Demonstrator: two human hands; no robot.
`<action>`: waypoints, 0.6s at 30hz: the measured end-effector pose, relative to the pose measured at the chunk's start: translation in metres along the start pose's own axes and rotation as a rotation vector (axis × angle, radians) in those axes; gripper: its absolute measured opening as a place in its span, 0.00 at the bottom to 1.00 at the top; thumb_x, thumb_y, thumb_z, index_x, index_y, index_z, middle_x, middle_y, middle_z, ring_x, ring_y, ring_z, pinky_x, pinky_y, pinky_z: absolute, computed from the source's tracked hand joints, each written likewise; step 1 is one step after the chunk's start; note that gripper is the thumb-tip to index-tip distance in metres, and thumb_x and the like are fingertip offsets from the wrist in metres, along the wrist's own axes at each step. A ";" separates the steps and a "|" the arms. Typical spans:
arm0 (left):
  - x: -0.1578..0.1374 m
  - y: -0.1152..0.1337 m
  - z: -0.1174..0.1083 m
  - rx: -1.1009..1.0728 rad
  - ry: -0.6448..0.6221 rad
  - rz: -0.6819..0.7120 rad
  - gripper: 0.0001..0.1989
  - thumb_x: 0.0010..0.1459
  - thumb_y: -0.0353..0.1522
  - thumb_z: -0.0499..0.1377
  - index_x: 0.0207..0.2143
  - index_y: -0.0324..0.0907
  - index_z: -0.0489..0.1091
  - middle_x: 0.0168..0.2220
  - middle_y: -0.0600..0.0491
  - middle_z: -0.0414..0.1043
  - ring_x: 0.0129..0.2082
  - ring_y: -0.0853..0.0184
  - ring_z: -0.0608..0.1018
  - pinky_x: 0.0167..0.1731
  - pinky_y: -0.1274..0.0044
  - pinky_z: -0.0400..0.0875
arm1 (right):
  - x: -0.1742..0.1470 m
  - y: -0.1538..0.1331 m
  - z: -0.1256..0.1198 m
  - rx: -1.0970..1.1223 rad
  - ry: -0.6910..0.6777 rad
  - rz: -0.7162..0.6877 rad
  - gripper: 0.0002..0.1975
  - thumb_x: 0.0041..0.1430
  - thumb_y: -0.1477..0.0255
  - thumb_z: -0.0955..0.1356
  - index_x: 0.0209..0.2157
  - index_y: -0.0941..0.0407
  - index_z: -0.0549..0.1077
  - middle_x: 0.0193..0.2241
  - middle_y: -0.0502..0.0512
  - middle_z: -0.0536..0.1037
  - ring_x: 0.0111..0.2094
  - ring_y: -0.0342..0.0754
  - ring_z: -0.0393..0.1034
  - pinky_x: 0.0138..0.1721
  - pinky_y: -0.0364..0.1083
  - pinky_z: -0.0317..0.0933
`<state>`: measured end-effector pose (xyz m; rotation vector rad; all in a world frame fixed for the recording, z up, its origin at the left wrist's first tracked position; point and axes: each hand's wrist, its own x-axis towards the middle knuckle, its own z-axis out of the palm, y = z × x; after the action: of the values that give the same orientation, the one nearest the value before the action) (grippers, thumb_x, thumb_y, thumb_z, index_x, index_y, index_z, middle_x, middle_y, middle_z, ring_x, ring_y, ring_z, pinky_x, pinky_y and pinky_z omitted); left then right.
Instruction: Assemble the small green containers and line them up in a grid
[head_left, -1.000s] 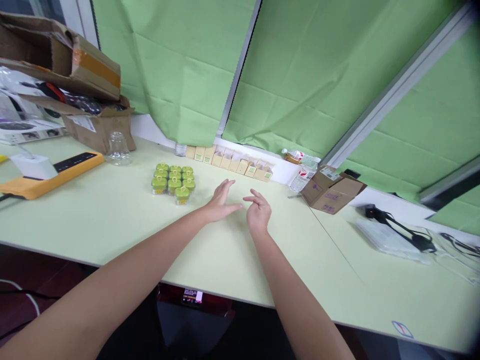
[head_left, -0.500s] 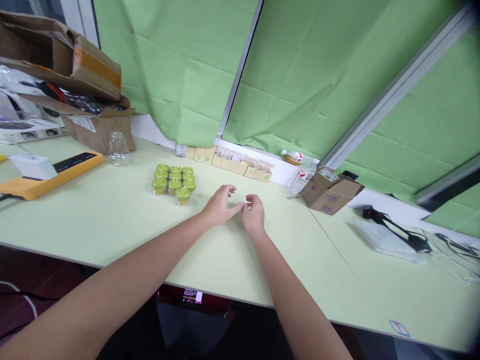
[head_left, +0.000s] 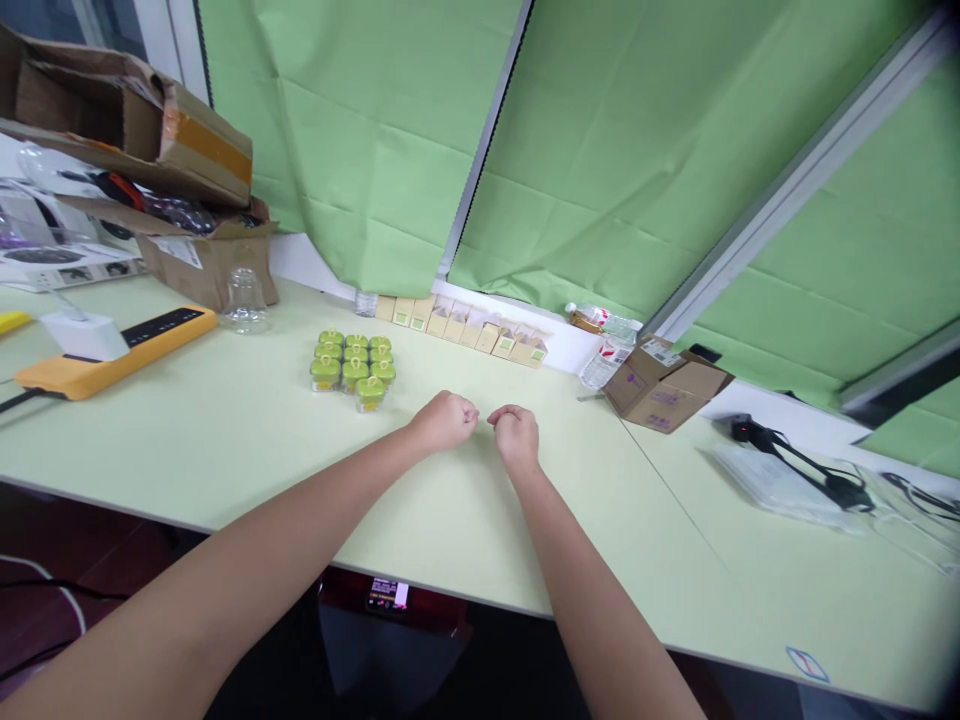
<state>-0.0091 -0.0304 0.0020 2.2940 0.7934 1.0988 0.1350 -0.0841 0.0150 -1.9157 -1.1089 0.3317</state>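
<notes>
Over the middle of the pale table (head_left: 450,520), my left hand (head_left: 444,421) is closed in a fist, knuckles up. Just to its right, my right hand (head_left: 516,436) is also closed, its fingers curled in toward the left one. A small gap separates the two hands, and no object shows in either. Left of my left hand stands a block of several small clear jars with green lids (head_left: 355,355). The closest of these, a single green-lidded jar (head_left: 370,393), sits at the front of the block.
Small tan cartons (head_left: 469,325) line the back wall. An orange power strip (head_left: 112,350), a clear jar (head_left: 246,303) and stacked cardboard boxes (head_left: 214,265) stand left. Plastic bottles (head_left: 600,365), an open carton (head_left: 660,390) and black cables (head_left: 810,470) lie right.
My left hand has gone from open, with bent fingers, to a fist. My hands were touching at the fingertips and are now slightly apart. The jars stay put; the view shifted slightly.
</notes>
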 end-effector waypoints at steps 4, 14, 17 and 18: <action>-0.003 -0.003 -0.003 0.036 0.062 0.008 0.14 0.55 0.32 0.53 0.18 0.43 0.55 0.17 0.59 0.51 0.20 0.71 0.56 0.24 0.76 0.52 | 0.000 0.001 0.002 -0.018 0.000 -0.021 0.14 0.40 0.76 0.58 0.21 0.53 0.74 0.21 0.51 0.75 0.25 0.50 0.67 0.28 0.46 0.57; 0.000 -0.012 -0.012 -0.063 -0.046 0.024 0.13 0.47 0.22 0.47 0.20 0.42 0.68 0.23 0.53 0.71 0.28 0.67 0.72 0.34 0.75 0.64 | 0.000 0.002 0.001 0.016 -0.065 -0.082 0.17 0.39 0.76 0.57 0.21 0.52 0.77 0.24 0.51 0.77 0.26 0.49 0.69 0.31 0.46 0.60; -0.001 -0.011 -0.012 -0.071 -0.086 0.012 0.12 0.46 0.23 0.47 0.18 0.41 0.66 0.17 0.56 0.63 0.21 0.69 0.66 0.27 0.76 0.59 | 0.002 0.005 0.005 0.060 -0.094 -0.084 0.14 0.40 0.75 0.57 0.20 0.53 0.73 0.21 0.51 0.75 0.24 0.48 0.68 0.28 0.45 0.58; -0.001 -0.010 -0.012 -0.075 -0.094 0.017 0.12 0.46 0.23 0.47 0.18 0.41 0.65 0.17 0.57 0.61 0.20 0.70 0.65 0.26 0.76 0.58 | 0.002 0.006 0.007 0.083 -0.104 -0.093 0.12 0.41 0.75 0.57 0.20 0.53 0.72 0.21 0.51 0.75 0.24 0.47 0.67 0.28 0.44 0.58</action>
<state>-0.0221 -0.0220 0.0016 2.2752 0.6855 1.0025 0.1352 -0.0799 0.0069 -1.7845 -1.2291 0.4239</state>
